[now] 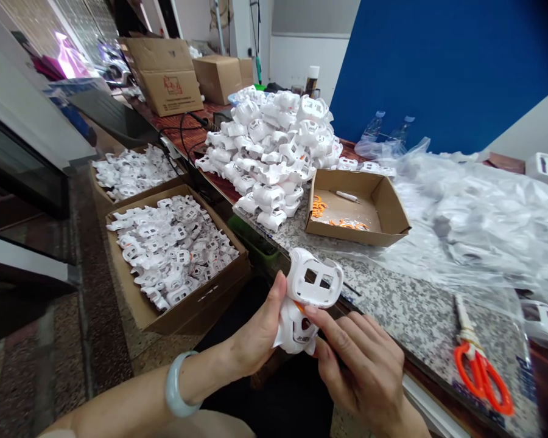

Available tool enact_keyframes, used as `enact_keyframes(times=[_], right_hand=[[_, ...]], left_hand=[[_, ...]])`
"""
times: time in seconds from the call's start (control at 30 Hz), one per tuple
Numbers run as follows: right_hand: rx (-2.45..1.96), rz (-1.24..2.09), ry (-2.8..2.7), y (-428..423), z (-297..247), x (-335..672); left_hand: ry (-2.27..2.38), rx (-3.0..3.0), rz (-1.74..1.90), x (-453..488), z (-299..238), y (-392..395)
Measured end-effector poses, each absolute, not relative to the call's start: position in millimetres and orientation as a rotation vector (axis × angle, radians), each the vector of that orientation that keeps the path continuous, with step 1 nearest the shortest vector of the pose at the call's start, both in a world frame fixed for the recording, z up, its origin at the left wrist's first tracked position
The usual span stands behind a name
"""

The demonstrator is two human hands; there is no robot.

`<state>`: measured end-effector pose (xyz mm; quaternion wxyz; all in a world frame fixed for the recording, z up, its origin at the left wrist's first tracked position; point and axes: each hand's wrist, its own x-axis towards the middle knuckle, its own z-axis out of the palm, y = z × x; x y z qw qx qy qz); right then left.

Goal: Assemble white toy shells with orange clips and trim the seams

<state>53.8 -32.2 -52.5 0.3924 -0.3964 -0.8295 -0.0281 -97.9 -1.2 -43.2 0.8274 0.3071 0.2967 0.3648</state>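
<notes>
A white plastic housing (310, 292) with rectangular window openings is held up in front of me, above my lap. My left hand (256, 328) grips it from the left, with the thumb along its side. My right hand (360, 371) presses its fingertips against the lower part of the housing, next to a small orange piece (299, 307) that shows at a seam. The fingers hide much of that lower part. A pale green bangle (173, 383) circles my left wrist.
A large heap of white housings (269, 146) sits on the granite counter (420, 310). A cardboard tray (347, 207) holds orange bits. Orange-handled scissors (481, 377) lie on a plastic bag at right. Cardboard boxes of white parts (201, 304) stand to the left.
</notes>
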Motion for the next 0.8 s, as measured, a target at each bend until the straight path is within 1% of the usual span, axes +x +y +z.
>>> enact_keyframes(times=[0.17,0.33,0.53,0.8], right_hand=[[-1.055,-0.213,-2.126,-35,-46,42],[-1.026,-0.093,-2.056,-43,-45,35],[-0.847,0.006,-2.017,-46,-50,45],[-0.769,0.037,-1.905,-47,-61,51]], left_hand=[[0.687,0.676,0.855,-97,-37,-5],[0.680,0.650,0.891,-97,-31,-13],[0.606,0.613,0.729,-100,-30,-19],[0.659,0.530,0.485,-101,-41,-19]])
